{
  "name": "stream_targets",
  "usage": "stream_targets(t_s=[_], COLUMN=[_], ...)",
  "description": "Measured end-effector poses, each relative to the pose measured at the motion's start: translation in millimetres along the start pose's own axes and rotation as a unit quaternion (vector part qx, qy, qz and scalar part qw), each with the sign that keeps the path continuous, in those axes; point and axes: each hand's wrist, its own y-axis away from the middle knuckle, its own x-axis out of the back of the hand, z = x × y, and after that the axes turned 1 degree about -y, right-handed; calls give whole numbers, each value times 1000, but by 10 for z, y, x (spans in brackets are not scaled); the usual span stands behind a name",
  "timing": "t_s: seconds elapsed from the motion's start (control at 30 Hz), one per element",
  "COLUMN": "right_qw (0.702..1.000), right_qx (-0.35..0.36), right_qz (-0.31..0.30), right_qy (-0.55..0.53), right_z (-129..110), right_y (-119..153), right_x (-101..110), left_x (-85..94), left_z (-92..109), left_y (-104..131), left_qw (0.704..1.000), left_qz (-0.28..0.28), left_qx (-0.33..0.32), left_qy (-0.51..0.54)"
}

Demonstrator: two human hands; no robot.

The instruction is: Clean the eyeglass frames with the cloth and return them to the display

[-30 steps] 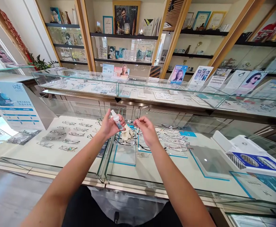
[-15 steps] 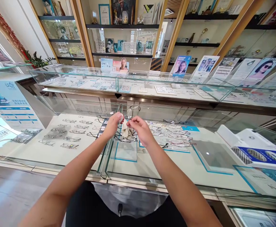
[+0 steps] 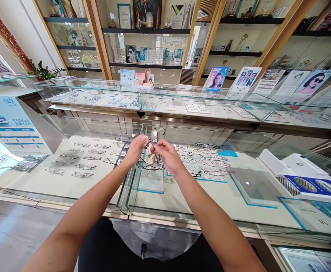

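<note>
Above the glass display case, my left hand (image 3: 137,150) is closed round a pale cloth (image 3: 151,155), part of which hangs down between the hands. My right hand (image 3: 167,153) pinches a thin-framed pair of glasses (image 3: 154,136) whose lens and temple stick up past the fingertips. The two hands almost touch, and their fingers hide much of the frame. Below them, dark-framed glasses (image 3: 149,166) lie in the case. Rows of glasses (image 3: 86,157) are laid out to the left, and more glasses (image 3: 216,164) to the right.
A glass partition (image 3: 125,189) divides the near case. At the right lies a white box with a blue panel (image 3: 313,185). A poster board (image 3: 14,124) stands at the left. Behind runs a second glass counter (image 3: 168,98) bearing upright cards, with shelves beyond.
The glasses have tilted and shifted slightly left and down in my right hand. Both hands stay close together. The view has moved very slightly.
</note>
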Motion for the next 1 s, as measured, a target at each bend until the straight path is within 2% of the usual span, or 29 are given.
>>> stream_targets(t_s=[0.23,0.5,0.63,0.7,0.77,0.9,1.0], right_qw=[998,996,996,996,995,994,993], right_qx=[12,26,21,19,21,23,24], right_qz=[13,42,38,36,34,27,23], right_qy=[-58,-73,-78,-83,-89,-101,-110], right_z=[-103,-127,-117,-114,-112,-117,-128], right_y=[-15,-62,-68,-71,-77,-86,-87], right_x=[44,122,131,136,144,165,181], left_x=[-10,-41,-33,15,115,486,838], left_z=[-33,-78,-62,-59,-70,-182,-352], left_y=[16,95,99,61,-11,-229,-381], left_qw=[999,995,993,995,997,987,959], left_qz=[-42,-91,-93,-68,-19,134,262], left_qx=[-12,-27,-37,-41,-41,-15,34], left_qy=[-9,-44,-58,-59,-63,-85,-105])
